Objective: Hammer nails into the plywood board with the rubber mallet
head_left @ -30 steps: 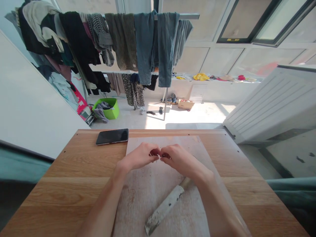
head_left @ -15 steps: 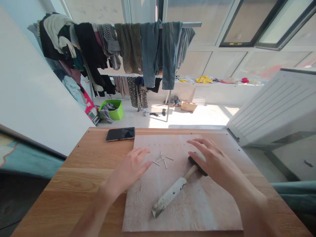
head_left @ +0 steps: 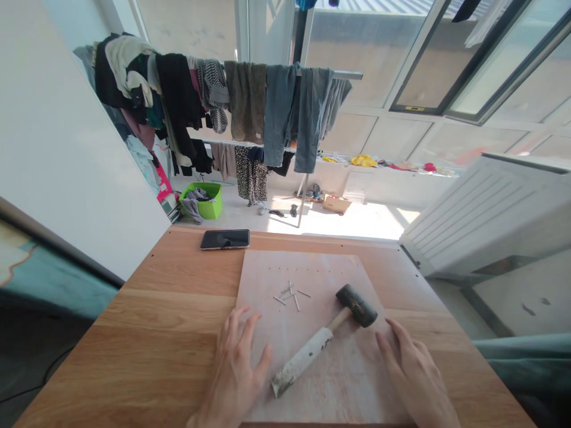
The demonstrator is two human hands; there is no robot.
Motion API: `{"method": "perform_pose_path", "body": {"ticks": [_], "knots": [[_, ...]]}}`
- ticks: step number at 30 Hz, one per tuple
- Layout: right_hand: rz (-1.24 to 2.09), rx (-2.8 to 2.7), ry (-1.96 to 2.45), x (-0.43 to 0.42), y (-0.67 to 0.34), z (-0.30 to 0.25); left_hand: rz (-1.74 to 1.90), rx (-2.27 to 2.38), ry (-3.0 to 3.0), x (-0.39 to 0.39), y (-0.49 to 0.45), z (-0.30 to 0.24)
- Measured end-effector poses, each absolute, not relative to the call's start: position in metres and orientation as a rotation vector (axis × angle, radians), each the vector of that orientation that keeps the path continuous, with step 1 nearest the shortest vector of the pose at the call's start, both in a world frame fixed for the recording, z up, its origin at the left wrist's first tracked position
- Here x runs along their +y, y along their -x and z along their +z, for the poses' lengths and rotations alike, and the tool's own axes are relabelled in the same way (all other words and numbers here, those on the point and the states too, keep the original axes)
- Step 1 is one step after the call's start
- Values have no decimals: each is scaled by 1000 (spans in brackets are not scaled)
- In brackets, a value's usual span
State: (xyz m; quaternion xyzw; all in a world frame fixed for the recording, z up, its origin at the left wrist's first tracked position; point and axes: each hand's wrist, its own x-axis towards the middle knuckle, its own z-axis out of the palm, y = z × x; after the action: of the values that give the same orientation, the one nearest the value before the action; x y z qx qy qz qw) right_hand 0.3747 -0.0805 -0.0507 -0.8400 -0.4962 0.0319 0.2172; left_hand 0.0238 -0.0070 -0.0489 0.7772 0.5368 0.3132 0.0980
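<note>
A pale plywood board (head_left: 312,267) lies on the wooden table (head_left: 169,309). On it rests a mallet (head_left: 325,336) with a black head and a whitish, paint-smeared handle. A small pile of loose nails (head_left: 289,294) lies just beyond it, below a row of small dots near the board's far edge. My left hand (head_left: 236,371) lies flat and open on the board's near left part, fingers spread, left of the mallet handle. My right hand (head_left: 413,371) rests open on the board's near right edge, right of the mallet head. Neither hand holds anything.
A black phone (head_left: 225,239) lies on the table beyond the board. Past the table stand a clothes rack full of garments (head_left: 250,101), a green basket (head_left: 203,199) on the floor, and a white slatted panel (head_left: 491,208) at right.
Both hands came apart from a pinch over the nails, let them lie on the board, and drew back toward me. The view has tilted upward.
</note>
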Motion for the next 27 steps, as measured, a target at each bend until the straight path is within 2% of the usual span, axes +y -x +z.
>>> {"method": "perform_pose_path", "body": {"ticks": [5,10,18,27], "knots": [[-37,-1584,2125,-109,-343,-62,968,1671,-2294,-25,29,-60],[-74,-1752,1881,-108,-298,-72,911,1792,-2294,-10,87,-74],[194,-1610,1750,-91,-230,-71,829,1892,-2317,28,172,-94],[16,-1426,1576,-81,-226,-61,906,2034,-2243,29,203,-107]]}}
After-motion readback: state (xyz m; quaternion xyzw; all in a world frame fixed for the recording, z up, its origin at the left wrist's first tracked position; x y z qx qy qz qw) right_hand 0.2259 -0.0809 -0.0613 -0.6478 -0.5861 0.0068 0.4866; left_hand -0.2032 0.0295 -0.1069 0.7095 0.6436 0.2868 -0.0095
